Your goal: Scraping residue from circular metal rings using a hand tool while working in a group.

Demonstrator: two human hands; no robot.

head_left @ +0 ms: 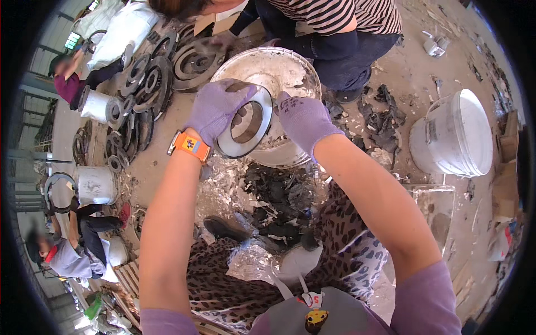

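Note:
A wide metal ring (232, 149) with a shiny grey face and a large centre hole is tilted up over a round white bucket (304, 84). My left hand (219, 109), in a purple glove, grips the ring's left and upper edge. To the right of the ring, my right hand (306, 123), in a matching glove, is closed with its fingertips near the ring's edge. Anything pinched in those fingers is hidden from view. The bucket's top is smeared and dirty, with scraps on it.
Black and white scraps (285, 192) litter the floor by my feet. A white bucket (446, 137) stands at right. Dark rings (151, 84) are piled at left. A person in a striped top (324, 17) crouches across from me; others sit at far left.

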